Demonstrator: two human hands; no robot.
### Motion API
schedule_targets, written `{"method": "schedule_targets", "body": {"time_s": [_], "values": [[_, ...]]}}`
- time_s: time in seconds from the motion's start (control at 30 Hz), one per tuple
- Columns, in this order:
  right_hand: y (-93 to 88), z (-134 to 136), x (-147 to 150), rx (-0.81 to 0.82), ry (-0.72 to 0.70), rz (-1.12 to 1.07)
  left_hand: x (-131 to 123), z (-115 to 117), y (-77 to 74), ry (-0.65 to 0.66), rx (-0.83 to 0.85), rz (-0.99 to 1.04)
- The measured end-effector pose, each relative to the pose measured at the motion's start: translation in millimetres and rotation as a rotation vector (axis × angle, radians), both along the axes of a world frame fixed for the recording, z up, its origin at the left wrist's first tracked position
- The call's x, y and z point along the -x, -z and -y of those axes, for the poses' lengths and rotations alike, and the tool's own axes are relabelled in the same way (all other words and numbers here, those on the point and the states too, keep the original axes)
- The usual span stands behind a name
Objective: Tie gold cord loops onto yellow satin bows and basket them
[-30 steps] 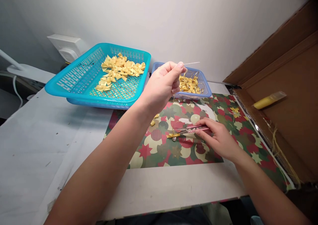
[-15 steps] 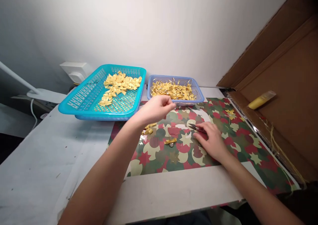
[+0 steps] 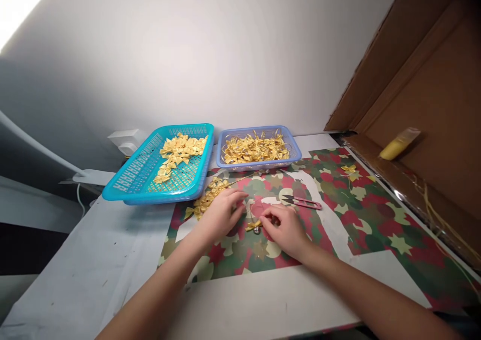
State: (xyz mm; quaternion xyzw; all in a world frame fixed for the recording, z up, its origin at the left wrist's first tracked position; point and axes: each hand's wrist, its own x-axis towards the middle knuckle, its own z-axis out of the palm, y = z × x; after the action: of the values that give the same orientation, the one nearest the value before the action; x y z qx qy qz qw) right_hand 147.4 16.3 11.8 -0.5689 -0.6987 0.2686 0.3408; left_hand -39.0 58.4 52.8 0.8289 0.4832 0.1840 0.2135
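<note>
Low over the patterned sheet, my right hand [image 3: 283,227] pinches the end of a small gold ribbon bow [image 3: 251,226] between thumb and fingertips. A silver jingle bell [image 3: 257,230] sits against that bow. To its left, my left hand [image 3: 225,214] hovers with thumb and fingers apart and no object visible in it. Beyond the right hand lies a pair of pink-handled thread snips [image 3: 306,203], untouched. Behind the left hand is a cluster of gold bows [image 3: 210,194], partly covered by the hand.
A turquoise basket [image 3: 150,196] with yellow bows stands at the back left. Beside it, a blue-purple basket [image 3: 259,166] holds gold bows with loops. Cardboard [image 3: 424,79] walls the right side, with a yellow tube [image 3: 398,144] by it. Another gold bow [image 3: 350,169] lies right.
My right hand has left the snips and moved left onto the bow. My left hand has come down from before the blue-purple basket, its fingers now apart. The view has shifted somewhat.
</note>
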Motion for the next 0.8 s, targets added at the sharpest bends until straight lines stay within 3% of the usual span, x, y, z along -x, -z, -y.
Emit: {"method": "schedule_targets", "body": {"time_s": [0.1, 0.2, 0.3, 0.53, 0.63, 0.8], "values": [[0.1, -1, 3, 0.035, 0.056, 0.034, 0, 20, 0.8, -0.195, -0.127, -0.008], [-0.3, -4, 8, 0.104, 0.108, 0.113, -6, 36, 3.8, -0.214, 0.110, -0.024], [0.6, -6, 10, 0.112, 0.050, 0.106, -12, 43, 5.7, -0.200, 0.334, 0.050], [2.4, 1, 7, -0.167, -0.009, -0.125, -18, 50, 9.7, -0.295, 0.607, 0.326], [0.9, 5, 8, -0.268, 0.010, -0.176, -22, 56, 18.6, -0.298, 0.535, 0.432], [-2.3, 7, 8, -0.377, 0.004, -0.229, -25, 63, 29.4, -0.298, 0.278, 0.492]]}}
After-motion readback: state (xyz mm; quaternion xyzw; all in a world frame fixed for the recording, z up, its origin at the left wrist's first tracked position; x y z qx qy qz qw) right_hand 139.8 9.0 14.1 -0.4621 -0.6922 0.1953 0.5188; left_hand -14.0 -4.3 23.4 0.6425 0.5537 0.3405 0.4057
